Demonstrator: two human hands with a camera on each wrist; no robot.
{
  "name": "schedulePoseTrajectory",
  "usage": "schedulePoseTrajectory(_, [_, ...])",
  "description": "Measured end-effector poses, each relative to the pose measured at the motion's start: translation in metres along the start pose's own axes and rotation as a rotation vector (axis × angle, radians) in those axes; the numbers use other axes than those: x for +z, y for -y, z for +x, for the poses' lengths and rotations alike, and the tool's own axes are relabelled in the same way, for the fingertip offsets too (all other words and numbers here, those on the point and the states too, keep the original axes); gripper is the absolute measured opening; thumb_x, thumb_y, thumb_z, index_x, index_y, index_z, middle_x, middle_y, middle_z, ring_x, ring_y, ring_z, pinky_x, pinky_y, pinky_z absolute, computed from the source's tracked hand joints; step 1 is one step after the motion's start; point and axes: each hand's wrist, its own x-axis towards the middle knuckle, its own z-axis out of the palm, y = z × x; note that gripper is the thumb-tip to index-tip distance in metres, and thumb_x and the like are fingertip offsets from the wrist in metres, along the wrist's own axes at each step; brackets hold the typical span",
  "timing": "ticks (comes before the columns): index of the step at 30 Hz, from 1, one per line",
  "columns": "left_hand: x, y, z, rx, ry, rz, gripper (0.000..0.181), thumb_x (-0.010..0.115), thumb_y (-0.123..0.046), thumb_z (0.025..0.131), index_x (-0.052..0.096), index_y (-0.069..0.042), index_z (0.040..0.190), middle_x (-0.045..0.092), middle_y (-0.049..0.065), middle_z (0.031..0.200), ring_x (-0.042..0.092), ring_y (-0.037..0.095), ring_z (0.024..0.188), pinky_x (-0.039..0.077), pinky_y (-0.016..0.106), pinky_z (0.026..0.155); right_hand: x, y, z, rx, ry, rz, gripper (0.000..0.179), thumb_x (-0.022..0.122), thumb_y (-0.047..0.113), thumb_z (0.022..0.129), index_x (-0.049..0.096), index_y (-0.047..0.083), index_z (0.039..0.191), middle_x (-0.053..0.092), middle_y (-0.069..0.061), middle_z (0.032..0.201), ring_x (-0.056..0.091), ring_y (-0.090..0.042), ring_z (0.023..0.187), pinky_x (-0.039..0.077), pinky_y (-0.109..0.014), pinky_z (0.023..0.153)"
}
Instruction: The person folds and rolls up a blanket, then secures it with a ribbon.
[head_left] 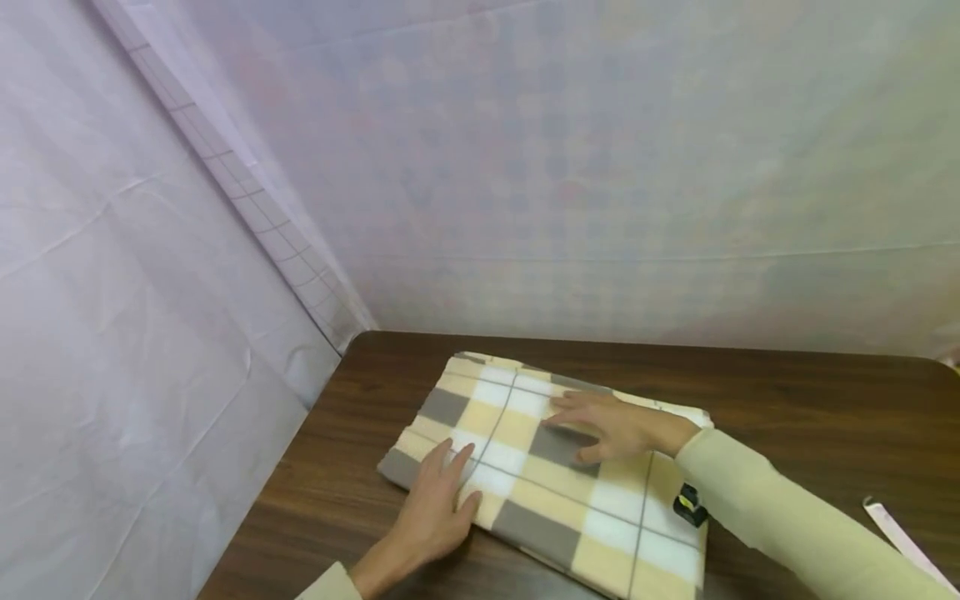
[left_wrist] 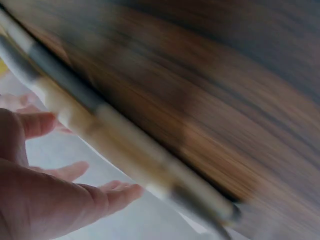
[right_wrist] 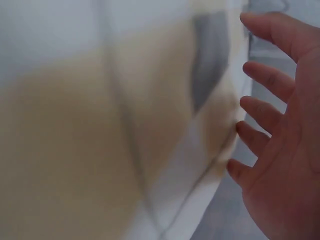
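Note:
A folded plaid cloth (head_left: 525, 475) in cream, white and grey lies at an angle on the dark wooden table. My left hand (head_left: 438, 504) is at its near left edge, fingers spread and fairly straight over the checks. In the left wrist view, the cloth's layered edge (left_wrist: 125, 140) runs diagonally past the fingertips, blurred. My right hand (head_left: 607, 425) reaches over the upper middle of the cloth with fingers spread. The right wrist view shows that hand (right_wrist: 280, 115) with extended fingers beside the cloth's checked surface (right_wrist: 150, 100). Neither hand grips anything.
The brown tabletop (head_left: 300, 517) ends at a back edge against a hanging pale sheet (head_left: 600, 167). Another white sheet (head_left: 135, 333) hangs on the left. A pale strap (head_left: 907, 537) lies at the right, and a small black device (head_left: 690, 505) sits by the right sleeve.

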Motion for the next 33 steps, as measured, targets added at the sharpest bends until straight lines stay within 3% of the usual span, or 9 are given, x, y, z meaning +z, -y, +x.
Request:
schedulePoseTrajectory(3, [0.007,-0.011,-0.002,-0.034,0.103,-0.017,0.062,0.059,-0.031,0.097,0.040,-0.003,0.149,0.030,0.036,0.151,0.027,0.050,0.142,0.027,0.062,0.113,0.003,-0.005,-0.010,0.059,0.043,-0.023,0.074,0.071,0.042,0.087,0.046,0.009,0.148,0.027,-0.024,0.158,0.018,-0.048,0.146,0.009,-0.070,0.114])
schedulePoseTrajectory(7, [0.017,-0.020,-0.002,-0.153,0.196,-0.100,0.071,0.048,-0.047,0.101,0.028,-0.004,0.155,0.012,0.041,0.155,0.010,0.055,0.145,0.014,0.069,0.113,0.011,-0.009,-0.022,0.117,0.098,-0.024,0.092,0.073,0.056,0.079,0.038,0.012,0.152,0.021,-0.023,0.161,0.014,-0.046,0.148,0.004,-0.068,0.115])
schedulePoseTrajectory(10, [0.024,-0.024,0.002,-0.225,0.202,-0.123,0.074,0.043,-0.052,0.101,0.024,-0.006,0.157,0.006,0.041,0.156,0.002,0.056,0.145,0.008,0.074,0.111,0.016,-0.012,-0.030,0.110,0.097,-0.010,0.101,0.072,0.063,0.076,0.033,0.013,0.155,0.015,-0.022,0.162,0.011,-0.046,0.149,0.001,-0.068,0.115])
schedulePoseTrajectory(14, [0.029,-0.025,0.009,-0.264,0.186,-0.086,0.076,0.044,-0.053,0.100,0.023,-0.008,0.157,0.007,0.039,0.157,0.002,0.055,0.146,0.004,0.075,0.110,0.022,-0.015,-0.037,0.089,0.088,-0.006,0.110,0.072,0.068,0.072,0.030,0.012,0.156,0.012,-0.022,0.163,0.009,-0.047,0.148,0.001,-0.069,0.114])
schedulePoseTrajectory(20, [0.035,-0.020,0.016,-0.259,0.182,-0.018,0.075,0.046,-0.053,0.099,0.027,-0.009,0.156,0.008,0.037,0.157,0.002,0.053,0.146,0.002,0.075,0.110,0.028,-0.013,-0.048,0.080,0.069,-0.026,0.113,0.072,0.071,0.070,0.030,0.011,0.156,0.015,-0.023,0.162,0.012,-0.048,0.147,0.004,-0.069,0.113])
schedulePoseTrajectory(28, [0.038,-0.012,0.022,-0.196,0.225,0.087,0.074,0.041,-0.056,0.100,0.027,-0.010,0.157,0.008,0.034,0.159,0.003,0.049,0.148,0.005,0.071,0.113,0.030,-0.008,-0.059,0.108,0.069,-0.071,0.116,0.068,0.076,0.068,0.028,0.014,0.157,0.014,-0.021,0.163,0.013,-0.045,0.148,0.009,-0.068,0.114])
schedulePoseTrajectory(33, [0.040,-0.005,0.028,-0.157,0.257,0.116,0.074,0.040,-0.057,0.100,0.026,-0.011,0.157,0.007,0.033,0.160,0.002,0.049,0.148,0.004,0.070,0.114,0.032,-0.007,-0.067,0.081,0.032,-0.101,0.117,0.067,0.078,0.067,0.031,0.011,0.155,0.018,-0.024,0.161,0.018,-0.048,0.146,0.013,-0.070,0.112])
